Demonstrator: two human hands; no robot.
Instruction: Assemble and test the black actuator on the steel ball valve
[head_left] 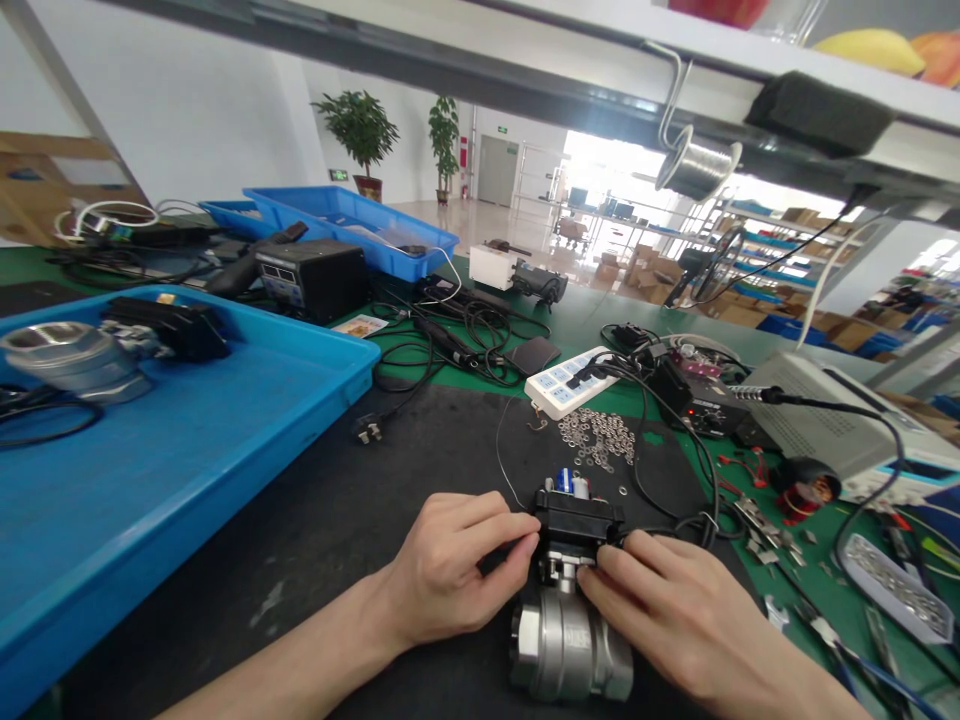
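A steel ball valve point(564, 645) stands on the black mat in front of me, with a black actuator housing point(581, 517) mounted above it on a metal bracket. The housing's top is uncovered, showing small blue and grey parts point(571, 484). At the housing's left end, my left hand point(457, 565) is closed, thumb and forefinger nearly meeting; whatever lies between them is too small to make out. A thin wire point(501, 455) runs up from beside those fingertips. My right hand point(675, 605) curls its fingers against the right side of the housing and bracket, gripping the ball valve assembly.
Small metal rings point(600, 438) lie scattered beyond the valve, near a white power strip point(570, 382). A blue tray point(247, 400) at left holds another valve point(79, 360). Right: cables, pliers point(825, 630), a parts dish point(896, 588), a grey instrument point(832, 425). Solder spool point(697, 165) hangs overhead.
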